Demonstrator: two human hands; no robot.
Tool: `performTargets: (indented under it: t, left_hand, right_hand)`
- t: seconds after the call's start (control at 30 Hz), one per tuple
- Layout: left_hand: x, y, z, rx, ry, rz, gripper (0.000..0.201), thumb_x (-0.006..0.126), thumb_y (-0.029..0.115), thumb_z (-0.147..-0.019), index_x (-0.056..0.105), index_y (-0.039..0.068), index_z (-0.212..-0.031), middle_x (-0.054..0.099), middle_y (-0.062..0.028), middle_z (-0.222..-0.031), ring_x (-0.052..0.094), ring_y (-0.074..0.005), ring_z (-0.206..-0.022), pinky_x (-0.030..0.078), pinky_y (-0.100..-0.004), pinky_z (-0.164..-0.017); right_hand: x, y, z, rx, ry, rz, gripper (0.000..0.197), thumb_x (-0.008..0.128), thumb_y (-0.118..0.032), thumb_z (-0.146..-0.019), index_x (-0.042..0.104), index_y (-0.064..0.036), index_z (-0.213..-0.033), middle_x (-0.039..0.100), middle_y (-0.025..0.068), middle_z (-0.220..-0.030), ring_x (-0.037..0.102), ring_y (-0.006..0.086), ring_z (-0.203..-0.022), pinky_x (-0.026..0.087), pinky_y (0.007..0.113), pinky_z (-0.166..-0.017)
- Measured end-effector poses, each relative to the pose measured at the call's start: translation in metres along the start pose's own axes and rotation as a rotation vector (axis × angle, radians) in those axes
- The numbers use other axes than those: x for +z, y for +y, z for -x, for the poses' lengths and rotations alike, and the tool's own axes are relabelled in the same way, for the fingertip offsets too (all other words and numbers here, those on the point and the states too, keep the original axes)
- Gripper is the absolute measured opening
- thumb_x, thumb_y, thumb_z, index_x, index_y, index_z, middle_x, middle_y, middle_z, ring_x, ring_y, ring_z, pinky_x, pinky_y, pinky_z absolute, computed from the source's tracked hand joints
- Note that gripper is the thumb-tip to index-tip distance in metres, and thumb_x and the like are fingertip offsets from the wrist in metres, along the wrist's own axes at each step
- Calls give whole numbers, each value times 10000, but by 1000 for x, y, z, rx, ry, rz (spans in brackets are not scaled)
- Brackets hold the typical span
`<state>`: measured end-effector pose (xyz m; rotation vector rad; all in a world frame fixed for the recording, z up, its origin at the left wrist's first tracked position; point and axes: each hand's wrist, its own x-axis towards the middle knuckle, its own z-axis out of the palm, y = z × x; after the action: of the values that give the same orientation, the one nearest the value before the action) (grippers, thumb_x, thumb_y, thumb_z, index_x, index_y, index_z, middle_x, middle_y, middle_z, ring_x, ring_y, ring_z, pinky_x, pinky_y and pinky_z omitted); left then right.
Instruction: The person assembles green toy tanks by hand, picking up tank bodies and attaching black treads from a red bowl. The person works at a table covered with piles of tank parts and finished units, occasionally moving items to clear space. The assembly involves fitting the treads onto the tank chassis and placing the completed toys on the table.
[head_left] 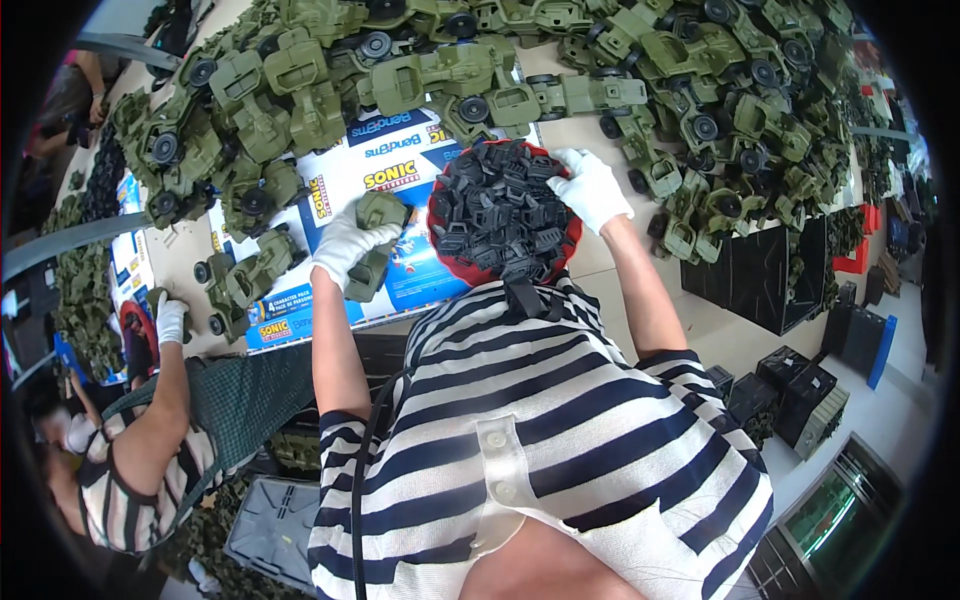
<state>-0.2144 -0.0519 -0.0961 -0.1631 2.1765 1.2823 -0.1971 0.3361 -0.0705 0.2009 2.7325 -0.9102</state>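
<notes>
My left hand, in a white glove, is closed around an olive-green toy jeep above a printed blue and white cardboard sheet. To its right stands a red basin, heaped with small black plastic parts. At the basin's right rim is my right hand, also gloved in white. Its thumb and fingers curl in at the edge of the black parts; whatever is between them is too small to make out. Another green toy jeep lies left of my left hand.
Green toy jeeps lie in piles across the table's far side and right. At the left, a co-worker's gloved hand reaches to the table. Black crates stand on the floor at right; a grey crate is at lower left.
</notes>
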Motion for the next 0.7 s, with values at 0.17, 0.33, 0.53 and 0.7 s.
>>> performTargets:
  t: [0.17, 0.33, 0.53, 0.7]
  left_hand:
    - [7, -32, -10, 106, -125, 280, 599, 843, 120, -752, 553, 67, -1273, 661, -15, -1114, 610, -124, -984, 504, -283, -864]
    - [9, -26, 15, 161, -126, 445, 574, 789, 44, -783, 537, 68, -1298, 660, -27, -1112, 618, -134, -969, 510, -292, -861]
    - [27, 52, 63, 275, -88, 417, 744, 809, 129, -729, 466, 26, -1381, 647, -82, -1170, 623, -184, -1054, 491, -333, -949]
    - [56, 107, 69, 300, -215, 202, 923, 859, 274, -673, 405, -18, -1422, 630, -161, -1247, 620, -223, -1123, 464, -327, -988]
  right_hand:
    - [22, 2, -12, 31, 17, 127, 424, 751, -231, -792, 640, -130, -1189, 625, 161, -1132, 621, 361, -1040, 501, 421, -907]
    - [22, 27, -7, -75, 42, -255, 512, 770, -168, -793, 591, -70, -1263, 664, 100, -905, 660, 248, -861, 521, 348, -804]
    - [-37, -31, 22, 91, -313, -1005, 511, 719, -172, -880, 541, -9, -1331, 610, -14, -830, 539, 42, -656, 421, 189, -567]
    - [-32, -77, 33, 85, -486, -1361, 444, 642, -213, -944, 547, -25, -1334, 613, -19, -975, 478, 19, -627, 355, 166, -527]
